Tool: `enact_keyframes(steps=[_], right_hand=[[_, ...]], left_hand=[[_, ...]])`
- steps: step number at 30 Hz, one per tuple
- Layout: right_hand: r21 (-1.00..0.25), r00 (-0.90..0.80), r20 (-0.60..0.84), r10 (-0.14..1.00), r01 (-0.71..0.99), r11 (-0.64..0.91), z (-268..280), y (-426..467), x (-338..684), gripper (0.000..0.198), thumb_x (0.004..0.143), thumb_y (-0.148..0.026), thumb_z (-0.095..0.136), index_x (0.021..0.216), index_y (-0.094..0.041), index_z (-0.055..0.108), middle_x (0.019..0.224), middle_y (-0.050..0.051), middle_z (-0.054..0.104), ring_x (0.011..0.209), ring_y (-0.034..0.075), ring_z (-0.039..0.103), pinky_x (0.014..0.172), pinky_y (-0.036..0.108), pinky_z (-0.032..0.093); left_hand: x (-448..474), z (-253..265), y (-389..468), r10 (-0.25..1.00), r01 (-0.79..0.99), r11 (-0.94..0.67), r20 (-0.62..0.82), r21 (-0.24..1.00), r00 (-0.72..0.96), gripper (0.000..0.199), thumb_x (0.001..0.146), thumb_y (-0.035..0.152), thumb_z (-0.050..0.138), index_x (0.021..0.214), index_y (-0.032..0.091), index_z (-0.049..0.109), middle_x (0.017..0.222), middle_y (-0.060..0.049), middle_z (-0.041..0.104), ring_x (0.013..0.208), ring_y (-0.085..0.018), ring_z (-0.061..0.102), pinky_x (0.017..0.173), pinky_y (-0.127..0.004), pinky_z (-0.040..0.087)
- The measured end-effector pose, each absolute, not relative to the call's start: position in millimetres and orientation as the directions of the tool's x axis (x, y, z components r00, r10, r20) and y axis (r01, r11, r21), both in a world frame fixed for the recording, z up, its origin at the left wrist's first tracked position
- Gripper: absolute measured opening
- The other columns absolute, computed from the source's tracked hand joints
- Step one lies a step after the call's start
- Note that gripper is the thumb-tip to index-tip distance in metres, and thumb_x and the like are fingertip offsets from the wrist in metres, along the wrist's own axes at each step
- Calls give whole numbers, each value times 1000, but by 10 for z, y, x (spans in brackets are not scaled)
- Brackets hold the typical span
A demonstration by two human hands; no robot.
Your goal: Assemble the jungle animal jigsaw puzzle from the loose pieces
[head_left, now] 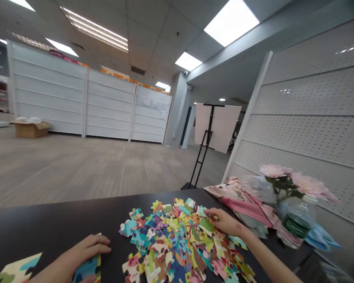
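A heap of colourful jigsaw puzzle pieces (174, 239) lies on the dark table in front of me. My right hand (225, 223) reaches into the far right side of the heap, its fingers pinched at a puzzle piece. Close by its fingertips is a green piece (206, 226). On the left, my left hand (88, 251) curls over a blue puzzle piece (87, 269), thumb low and fingers above, covering part of it. At the lower left lies a cream, green and blue puzzle section (19, 269), partly behind my left forearm.
Along the table's right side are a pink cloth (247, 202), a clear bottle with a green label (296, 226), pink flowers (297, 181) and a blue cloth or mask (323, 237). An easel (209, 135) stands beyond the table (47, 220), and a pegboard panel (306, 118) rises at right.
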State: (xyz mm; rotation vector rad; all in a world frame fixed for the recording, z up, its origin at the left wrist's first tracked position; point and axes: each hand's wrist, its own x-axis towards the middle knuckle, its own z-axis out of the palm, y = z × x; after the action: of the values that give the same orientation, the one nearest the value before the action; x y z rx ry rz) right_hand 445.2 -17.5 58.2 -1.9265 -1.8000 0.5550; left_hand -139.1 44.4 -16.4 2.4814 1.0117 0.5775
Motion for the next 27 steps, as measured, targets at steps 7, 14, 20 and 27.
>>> enact_keyframes(steps=[7,14,20,27], right_hand=[[-665,159,-68,985,729,-163,599,-161,4415,48,55,-15,61,100,-18,78,82,1,70,79,21,66,72,30,51],[-727,318,-64,946,634,-263,730,-194,4580,40,60,-25,63,98,-18,72,63,-4,57,56,15,52,53,27,38],[-740,384,25,923,628,-241,822,-183,4508,24,65,-41,63,81,-22,61,64,-5,51,56,14,46,54,28,34],[-811,161,-2,987,577,-95,845,-139,3605,53,66,-48,66,112,-22,66,65,-7,46,56,15,46,53,28,34]], left_hand=[[-1376,-5,392,713,569,-627,96,532,695,46,94,42,60,140,42,59,155,-1,51,147,-32,41,124,-50,32],[-1269,275,274,710,588,-606,32,536,703,46,93,37,58,139,39,59,156,-3,48,148,-34,39,125,-54,29],[-1278,279,258,705,566,-606,48,559,708,46,92,39,61,139,39,60,157,-4,47,149,-35,38,125,-55,30],[-1291,430,221,652,519,-623,23,584,758,82,67,56,89,140,33,59,156,-10,44,148,-43,35,124,-60,31]])
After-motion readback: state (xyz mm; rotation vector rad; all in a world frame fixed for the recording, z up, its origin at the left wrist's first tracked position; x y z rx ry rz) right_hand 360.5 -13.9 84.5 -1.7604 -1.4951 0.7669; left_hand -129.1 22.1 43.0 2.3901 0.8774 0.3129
